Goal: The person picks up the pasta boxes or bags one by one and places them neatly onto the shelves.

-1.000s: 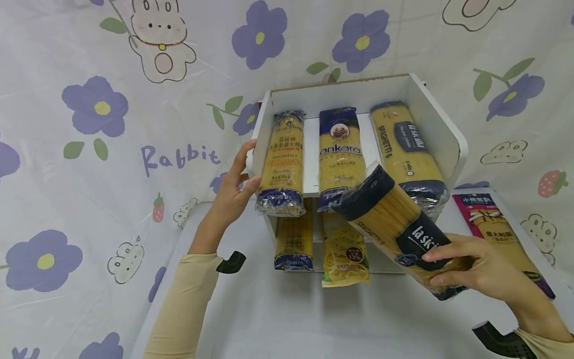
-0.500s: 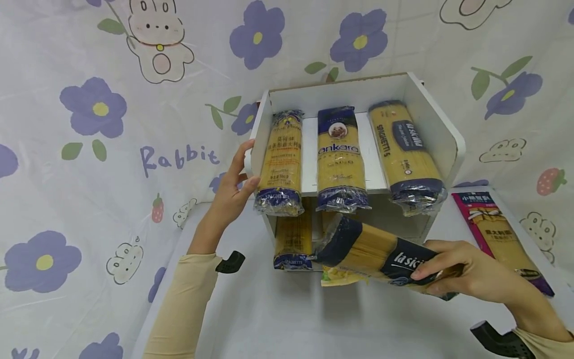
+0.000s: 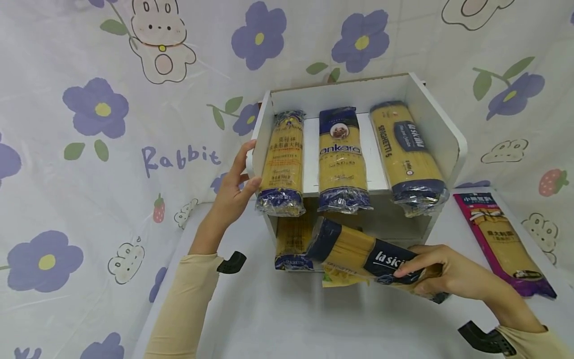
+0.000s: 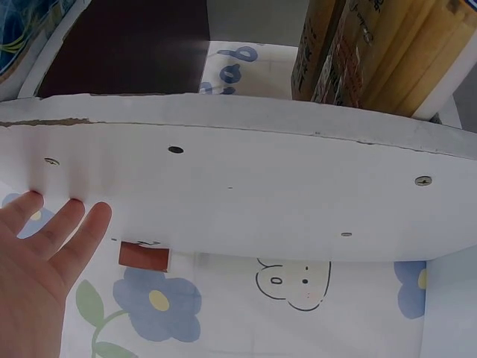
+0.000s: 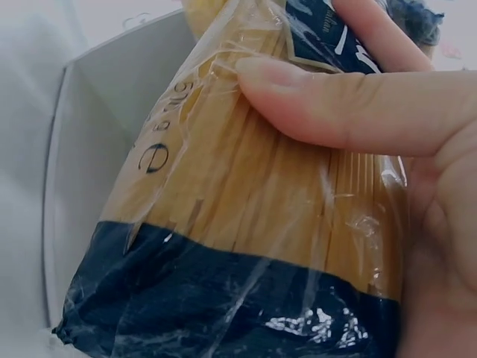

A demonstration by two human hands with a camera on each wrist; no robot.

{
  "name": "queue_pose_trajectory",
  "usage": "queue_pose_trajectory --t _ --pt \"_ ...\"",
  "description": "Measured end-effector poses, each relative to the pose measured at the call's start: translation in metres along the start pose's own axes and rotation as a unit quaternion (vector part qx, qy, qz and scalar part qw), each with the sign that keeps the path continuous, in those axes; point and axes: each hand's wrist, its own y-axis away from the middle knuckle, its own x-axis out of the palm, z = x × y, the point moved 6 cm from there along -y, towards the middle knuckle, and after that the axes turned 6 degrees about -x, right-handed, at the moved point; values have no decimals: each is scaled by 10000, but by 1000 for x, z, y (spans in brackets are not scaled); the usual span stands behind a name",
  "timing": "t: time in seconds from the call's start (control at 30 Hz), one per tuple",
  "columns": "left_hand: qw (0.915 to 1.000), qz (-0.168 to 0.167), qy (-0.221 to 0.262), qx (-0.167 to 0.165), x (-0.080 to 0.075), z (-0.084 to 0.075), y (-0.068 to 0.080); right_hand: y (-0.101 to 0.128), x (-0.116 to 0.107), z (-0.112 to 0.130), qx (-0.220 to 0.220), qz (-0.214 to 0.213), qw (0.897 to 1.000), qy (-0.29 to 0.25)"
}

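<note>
My right hand (image 3: 455,274) grips a dark-blue-and-clear pack of spaghetti (image 3: 352,247) by its near end. In the right wrist view the thumb (image 5: 328,104) lies across the wrapper. The pack slants leftward before the lower level of the white two-level shelf (image 3: 441,117), its far end overlapping a blue-ended spaghetti pack (image 3: 293,239) there. It partly hides a yellow noodle pack (image 3: 338,276). My left hand (image 3: 230,194) rests on the shelf's left side, thumb by the front edge. In the left wrist view, straight fingertips (image 4: 93,224) touch the white side panel (image 4: 261,194).
On the upper level lie three spaghetti packs: one left (image 3: 282,159), a blue-topped one in the middle (image 3: 343,159) and a wide one right (image 3: 408,154). A pink-and-purple noodle pack (image 3: 506,239) lies on the white table (image 3: 251,319) right of the shelf.
My right hand has brought the spaghetti pack down and left, from in front of the upper packs to the lower level, turning it flatter. My left hand stays on the shelf side.
</note>
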Motion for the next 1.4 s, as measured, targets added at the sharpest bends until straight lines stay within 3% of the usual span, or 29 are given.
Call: queue_pose_trajectory --t 0.53,0.73,1.07,1.27,1.4 --pt "10000 -12 50 -19 -1 1 0 12 -4 -19 188 -199 9996 -104" --pt "10000 -25 -8 13 0 0 0 13 -6 -25 351 -43 9992 -205" --pt "10000 -4 50 23 -1 -1 0 17 -5 -28 236 177 9978 -597" --pt "10000 -12 91 -14 -1 -2 0 20 -6 -32 274 -84 9979 -587" --pt "10000 5 67 -23 0 -2 0 22 -6 -38 536 -398 9960 -590"
